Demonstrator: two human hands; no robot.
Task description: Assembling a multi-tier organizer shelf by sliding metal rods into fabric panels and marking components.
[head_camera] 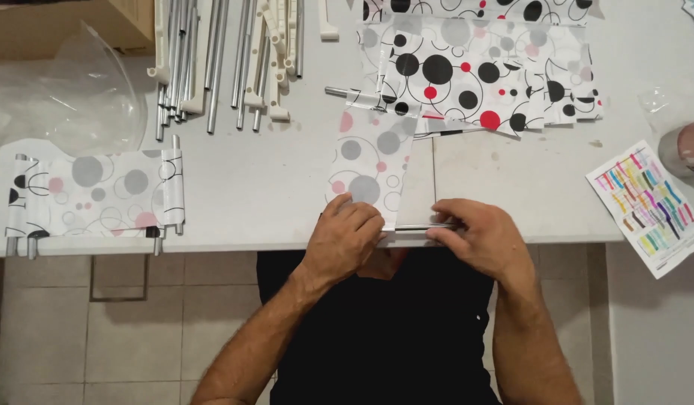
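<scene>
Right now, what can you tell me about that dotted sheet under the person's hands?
The dotted sheet is a long strip of what looks like thin fabric or plastic, pale with grey and pink circles. It lies flat on the white table, running from the near edge towards a pile of bolder patterned pieces. The left hand presses its near end; the right hand holds a thin metal rod at its hem.

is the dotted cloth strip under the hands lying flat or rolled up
Flat: the cloth strip lies spread on the table, its near end under the left hand; the right hand holds a metal rod.
</scene>
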